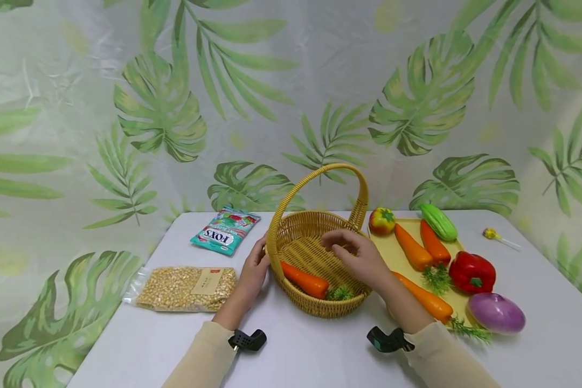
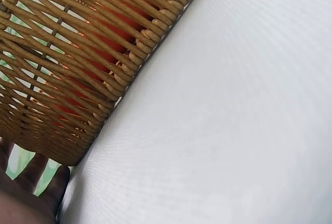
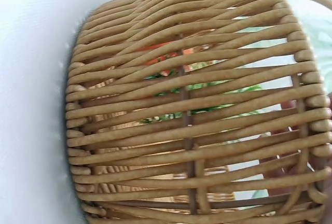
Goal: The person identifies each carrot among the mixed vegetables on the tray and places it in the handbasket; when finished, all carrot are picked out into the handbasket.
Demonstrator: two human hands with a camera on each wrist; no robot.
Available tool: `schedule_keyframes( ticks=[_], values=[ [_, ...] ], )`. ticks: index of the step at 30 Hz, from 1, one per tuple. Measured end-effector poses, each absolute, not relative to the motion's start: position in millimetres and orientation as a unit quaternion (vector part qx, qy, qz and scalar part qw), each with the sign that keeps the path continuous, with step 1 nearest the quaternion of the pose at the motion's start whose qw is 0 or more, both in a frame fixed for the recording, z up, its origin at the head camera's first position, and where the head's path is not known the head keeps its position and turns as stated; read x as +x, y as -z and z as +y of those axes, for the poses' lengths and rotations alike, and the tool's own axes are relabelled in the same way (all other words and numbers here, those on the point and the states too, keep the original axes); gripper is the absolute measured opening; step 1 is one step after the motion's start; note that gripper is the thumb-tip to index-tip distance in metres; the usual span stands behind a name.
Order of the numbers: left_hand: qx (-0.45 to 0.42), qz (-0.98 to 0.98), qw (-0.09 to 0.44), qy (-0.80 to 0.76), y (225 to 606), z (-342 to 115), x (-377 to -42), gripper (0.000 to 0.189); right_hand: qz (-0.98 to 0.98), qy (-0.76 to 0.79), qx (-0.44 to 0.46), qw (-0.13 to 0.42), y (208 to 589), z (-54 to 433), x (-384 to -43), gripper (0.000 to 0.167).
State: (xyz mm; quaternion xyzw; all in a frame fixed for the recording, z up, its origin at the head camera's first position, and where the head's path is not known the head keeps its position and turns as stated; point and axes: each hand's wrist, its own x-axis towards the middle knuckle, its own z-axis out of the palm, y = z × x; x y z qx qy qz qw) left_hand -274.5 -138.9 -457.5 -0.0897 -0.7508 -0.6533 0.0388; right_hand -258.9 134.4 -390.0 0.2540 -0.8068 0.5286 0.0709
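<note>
A wicker basket [image 1: 315, 310] with a tall arched handle stands on the table, and an orange toy carrot [image 1: 304, 280] with green leaves lies inside it. My left hand [image 1: 255, 268] rests against the basket's outer left side, near the foot of the handle. In the left wrist view, fingers [image 2: 54, 187] of this hand spread along the woven wall, low by the tabletop. Over the basket's right half hovers my right hand [image 1: 361, 257], its fingers loosely bent with nothing visible in them. The right wrist view shows the carrot's green leaves [image 3: 207, 97] through the weave.
Right of the basket, a yellow tray [image 1: 407, 258] bears several toy vegetables, including carrots [image 1: 412, 248], a red pepper [image 1: 472, 271] and a purple onion [image 1: 497, 312]. A lollipop [image 1: 491, 233] lies farther right. On the left are a corn kernel bag [image 1: 174, 288] and a teal candy bag [image 1: 225, 230].
</note>
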Motion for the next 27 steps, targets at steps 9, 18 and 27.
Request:
schedule_keyframes(
  ticks=[9, 18, 27],
  values=[
    [-0.084, -0.749, 0.039, 0.656, 459, -138, -276, 0.046, -0.786, -0.562, 0.250, 0.065, 377, 163, -256, 0.024],
    [-0.086, -0.753, 0.045, 0.651, 457, -139, -275, 0.044, -0.829, -0.504, 0.239, 0.052, 365, 197, -254, 0.032],
    [-0.086, -0.752, 0.039, 0.652, 459, -140, -277, 0.045, -0.869, -0.433, 0.239, 0.000, 359, 235, -253, 0.045]
  ],
)
